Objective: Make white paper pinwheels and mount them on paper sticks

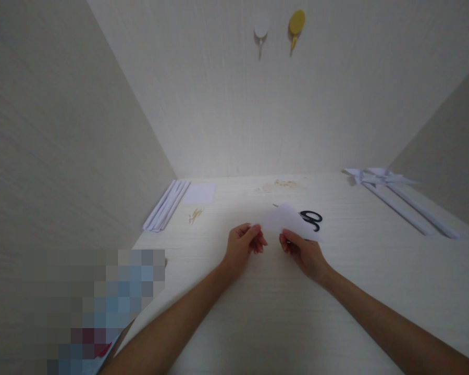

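A white sheet of paper [283, 217] is held up between my hands over the table. My left hand [244, 245] pinches its left corner between thumb and fingers. Along the lower edge, my right hand [303, 252] grips the same paper, thumb on top. Partly behind the sheet lie scissors with black handles [312, 219]; most of their blades are hidden, with only a tip seen past the paper. To the left are a small pile of cotton swabs [196, 215] and a flat square of white paper [200, 193].
Rolled white paper tubes [166, 205] lie at the left edge. Two paper pinwheels on tube sticks [398, 200] rest at the right. Small pale scraps [285, 184] lie near the back wall, where a white hook [261, 27] and a yellow hook [296, 23] hang.
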Demonstrator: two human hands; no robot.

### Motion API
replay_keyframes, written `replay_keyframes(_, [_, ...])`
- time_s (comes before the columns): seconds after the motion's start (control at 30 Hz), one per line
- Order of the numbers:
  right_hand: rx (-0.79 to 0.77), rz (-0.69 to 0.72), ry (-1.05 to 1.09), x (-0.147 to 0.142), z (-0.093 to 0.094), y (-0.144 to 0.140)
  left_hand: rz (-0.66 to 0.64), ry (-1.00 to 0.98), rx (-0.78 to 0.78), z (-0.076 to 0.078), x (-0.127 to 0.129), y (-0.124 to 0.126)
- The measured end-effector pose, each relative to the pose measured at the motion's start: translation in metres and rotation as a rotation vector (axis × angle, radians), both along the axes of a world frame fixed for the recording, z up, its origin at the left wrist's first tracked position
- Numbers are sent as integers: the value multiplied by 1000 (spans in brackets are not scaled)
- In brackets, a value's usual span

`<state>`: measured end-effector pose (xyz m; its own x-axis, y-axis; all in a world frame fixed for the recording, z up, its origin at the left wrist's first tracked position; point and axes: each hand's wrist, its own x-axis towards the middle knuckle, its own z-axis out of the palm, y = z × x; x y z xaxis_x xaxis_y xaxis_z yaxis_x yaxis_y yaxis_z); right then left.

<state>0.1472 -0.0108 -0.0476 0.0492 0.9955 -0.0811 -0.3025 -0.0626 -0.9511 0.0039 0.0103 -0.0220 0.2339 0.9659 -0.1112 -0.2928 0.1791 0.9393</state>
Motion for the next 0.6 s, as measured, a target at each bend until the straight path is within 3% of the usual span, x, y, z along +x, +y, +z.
replay_keyframes(0.27, [12,166,-62,-4,2,-5,-225,87,25,-1,7,-9])
replay_keyframes(0.6, [70,-59,-105,3,-1,0,-20,23,2,2,0,-2])
